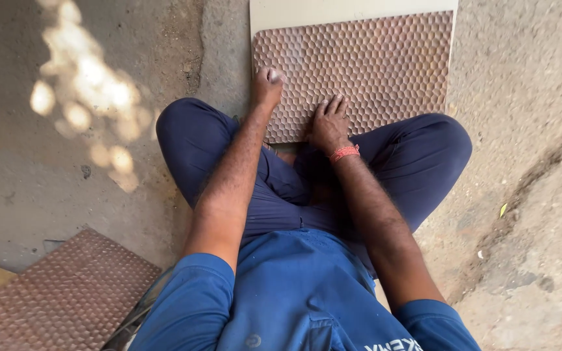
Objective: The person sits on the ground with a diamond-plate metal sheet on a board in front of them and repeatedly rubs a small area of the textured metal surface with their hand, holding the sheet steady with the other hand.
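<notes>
Sitting cross-legged on a rough concrete floor [53, 169], dark blue trousers, blue shirt, looking straight down. Brown honeycomb-textured tile [365, 65] lying flat on the ground just past the knees, on top of a pale plain tile [307, 12] peeking out along its far and left edges. Left hand [267, 88] resting on the tile's left edge, curled into a loose fist, something small and pale maybe pinched at the fingertips, can't tell what, so calling the grip unclear. Right hand [330, 125] lying flat and unclenched on the tile's near edge, fingers spread, holding nothing, red thread band [344, 153] on the wrist. Second textured brown tile [60, 292] down at the lower left, well apart from both hands. Patch of sunlight [86, 97] dappling the floor off to the left.
</notes>
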